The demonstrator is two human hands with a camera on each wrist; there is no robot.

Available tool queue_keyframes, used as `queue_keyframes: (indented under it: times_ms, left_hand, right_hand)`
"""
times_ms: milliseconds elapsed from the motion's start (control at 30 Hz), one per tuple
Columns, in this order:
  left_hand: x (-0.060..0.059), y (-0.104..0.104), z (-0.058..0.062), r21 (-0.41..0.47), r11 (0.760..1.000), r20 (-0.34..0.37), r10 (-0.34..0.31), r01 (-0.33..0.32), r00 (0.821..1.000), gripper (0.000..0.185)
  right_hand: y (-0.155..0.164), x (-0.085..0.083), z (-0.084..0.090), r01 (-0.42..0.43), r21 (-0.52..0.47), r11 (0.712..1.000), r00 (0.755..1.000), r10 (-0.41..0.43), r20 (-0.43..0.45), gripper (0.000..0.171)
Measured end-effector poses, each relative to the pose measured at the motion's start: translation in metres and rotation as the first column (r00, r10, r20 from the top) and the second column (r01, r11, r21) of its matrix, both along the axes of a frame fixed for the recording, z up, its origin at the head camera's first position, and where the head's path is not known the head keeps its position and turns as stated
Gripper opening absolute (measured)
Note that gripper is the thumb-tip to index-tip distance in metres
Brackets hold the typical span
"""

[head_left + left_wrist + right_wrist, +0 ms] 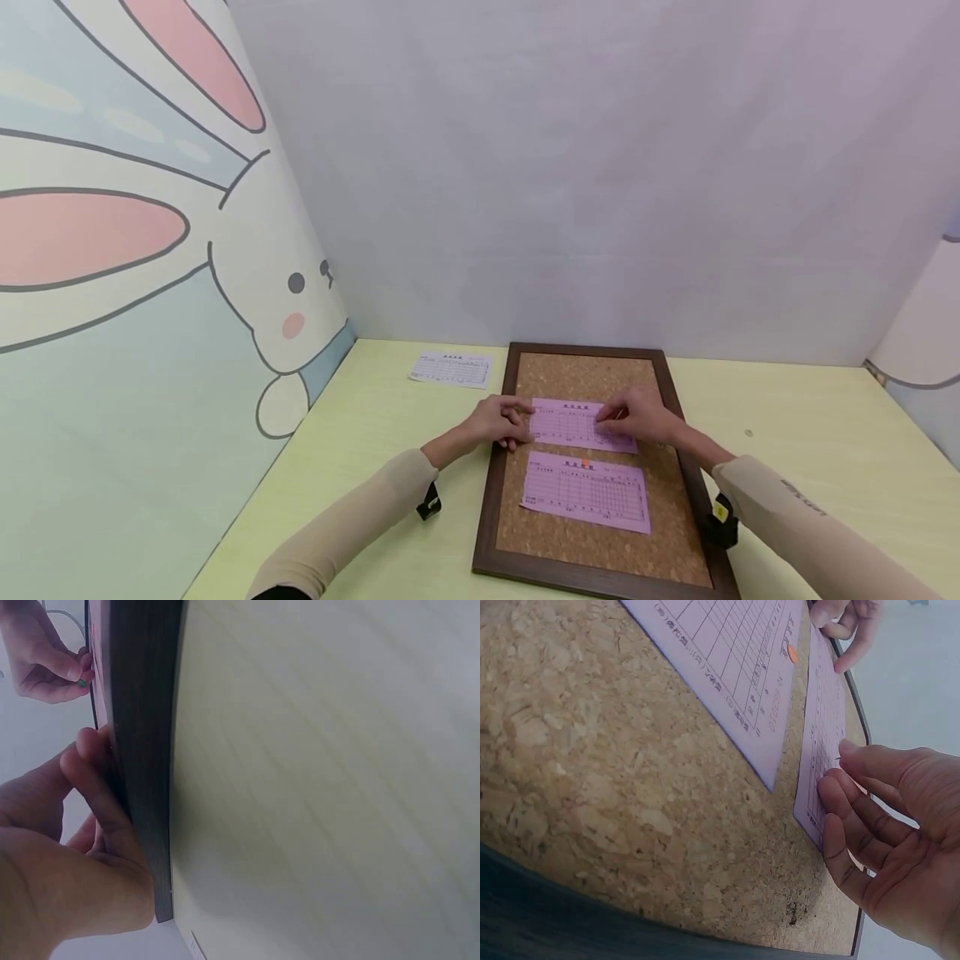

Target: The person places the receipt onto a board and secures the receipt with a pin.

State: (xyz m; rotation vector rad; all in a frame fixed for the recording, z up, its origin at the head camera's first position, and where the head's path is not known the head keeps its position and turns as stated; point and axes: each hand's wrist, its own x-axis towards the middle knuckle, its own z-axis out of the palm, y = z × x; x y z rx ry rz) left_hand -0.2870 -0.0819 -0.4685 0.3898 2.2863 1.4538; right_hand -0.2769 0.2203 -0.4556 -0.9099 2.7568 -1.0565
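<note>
A brown-framed cork board (675, 542) lies on the table with two pink printed slips on it. My left hand (501, 421) rests over the frame's left side, its fingertips pressing on the left edge of the upper slip (562, 425). Above that slip's right part, my right hand (641, 414) pinches a small green thumbtack (81, 682); its thin point shows by the thumb in the right wrist view. The lower slip (585, 496) lies nearer me, with an orange thumbtack (793, 653) at its top edge.
A white printed slip (452, 369) lies on the pale yellow table (375, 500), left of the board's far end. A grey-white wall (562, 167) stands behind, and a panel with a rabbit drawing (262, 292) borders the left side.
</note>
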Motion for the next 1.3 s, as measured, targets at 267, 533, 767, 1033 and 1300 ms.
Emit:
queue_keyframes:
  times_ms: [267, 533, 767, 1033, 1300]
  left_hand:
    - [0.0, -0.0002, 0.0034, -0.002, 1.0, -0.01, -0.001, 0.001, 1.0, 0.04]
    - [-0.0007, 0.0011, 0.0021, -0.017, 1.0, -0.007, 0.006, -0.006, 1.0, 0.039]
    - [-0.0017, 0.0022, -0.0007, -0.025, 1.0, 0.001, 0.017, -0.017, 1.0, 0.039]
    - [-0.0027, 0.0037, -0.0032, -0.026, 0.999, 0.01, 0.033, -0.033, 0.999, 0.038]
    - [-0.0026, 0.0034, -0.0031, -0.029, 0.999, 0.009, 0.033, -0.033, 0.999, 0.037]
  right_hand:
    - [-0.0023, -0.0013, -0.0002, 0.01, 0.02, 1.0, 1.0, -0.011, 0.016, 0.011]
    - [-0.005, 0.0009, -0.0012, 0.032, 0.032, 0.999, 0.999, -0.033, 0.031, 0.008]
    - [-0.0035, 0.0005, -0.0033, 0.034, 0.031, 0.999, 0.999, -0.035, 0.029, 0.013]
    - [-0.0015, 0.0013, -0.0059, 0.061, 0.019, 0.998, 0.998, -0.062, 0.021, 0.013]
    - [-0.0004, 0.0031, -0.0046, 0.055, -0.013, 0.998, 0.998, -0.055, 0.025, 0.014]
